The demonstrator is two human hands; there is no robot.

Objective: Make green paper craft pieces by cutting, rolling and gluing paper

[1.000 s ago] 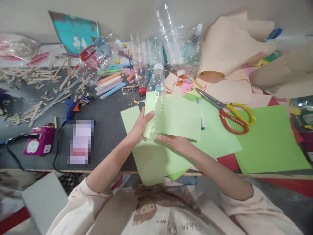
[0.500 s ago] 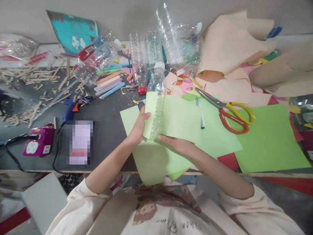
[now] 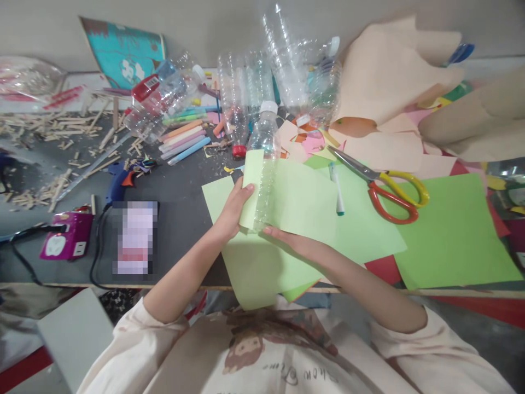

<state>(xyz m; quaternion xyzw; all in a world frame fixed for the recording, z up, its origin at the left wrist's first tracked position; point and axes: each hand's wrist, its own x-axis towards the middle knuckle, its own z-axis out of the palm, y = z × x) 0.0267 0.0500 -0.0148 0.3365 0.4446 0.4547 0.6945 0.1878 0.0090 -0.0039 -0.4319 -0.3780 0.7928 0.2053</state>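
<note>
Clear bottle [image 3: 267, 134] laid on a pale green sheet [image 3: 305, 191] near mid-surface [image 3: 184, 189], cap pointed away from the person. Sheet's left flap is folded up against the bottle's left side; right part is spread flat, not wrapped. No fastening observed.

Flap is gripped by the left hand [image 3: 233, 207], thumb on top. Bottle's base is touched by the right hand [image 3: 293, 241], one digit extended; the rest is partly hidden, opening cannot be told.

Room for moving: widest leftward, toward the phone [image 3: 135, 238]. Rightward bounded by marker [image 3: 337, 189] and scissors [image 3: 371, 176]. Front edge is overhung by a lower sheet [image 3: 262, 273].
</note>
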